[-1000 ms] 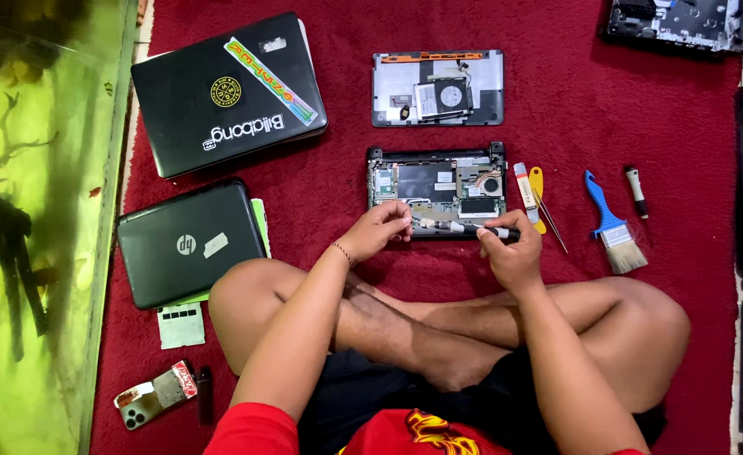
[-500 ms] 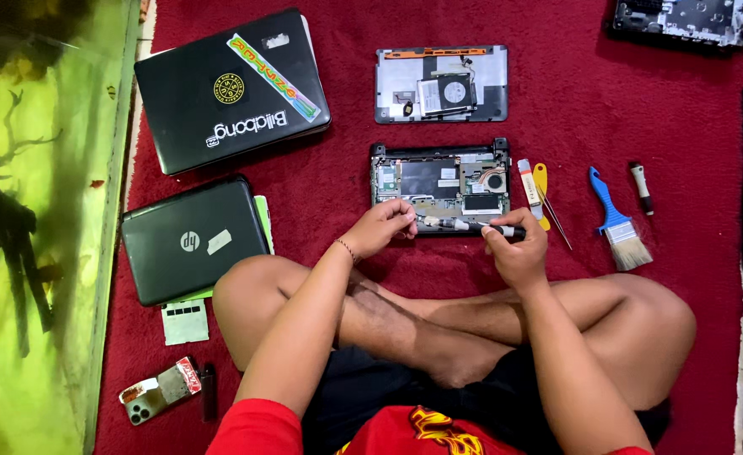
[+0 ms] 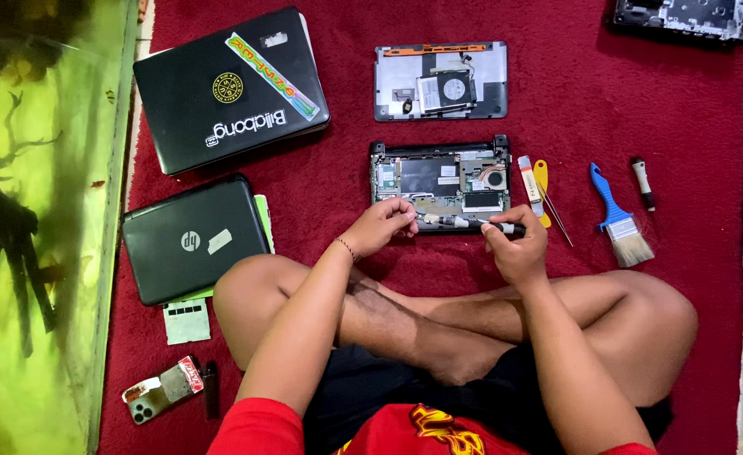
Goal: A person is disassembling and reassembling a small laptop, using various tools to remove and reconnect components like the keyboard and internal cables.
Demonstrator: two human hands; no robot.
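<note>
Fingers (image 3: 401, 217) of the left hand (image 3: 380, 227) were curled almost closed, their tips pinched at the front edge of the opened small laptop base (image 3: 440, 181), steadying something too small to make out. Far to the left of them lay two shut black laptops, one stickered (image 3: 230, 88) and one plain (image 3: 193, 240), with a phone (image 3: 160, 389) nearer the knee. Just right of those fingertips, the right hand (image 3: 516, 246) was wrapped snugly round a slim screwdriver (image 3: 472, 224), lying nearly flat across the base's near edge, tip toward the left hand.

That base sat on the red carpet (image 3: 346, 168) as a shallow tray holding a bare circuit board, a fan and flat cables; it looked light but fragile, best gripped by its plastic rim. Beyond the fingers lay a removed grey cover panel (image 3: 440, 80) with a round part in it. Right of the hands rested a yellow pry tool (image 3: 541, 177) and a blue-handled brush (image 3: 616, 215).
</note>
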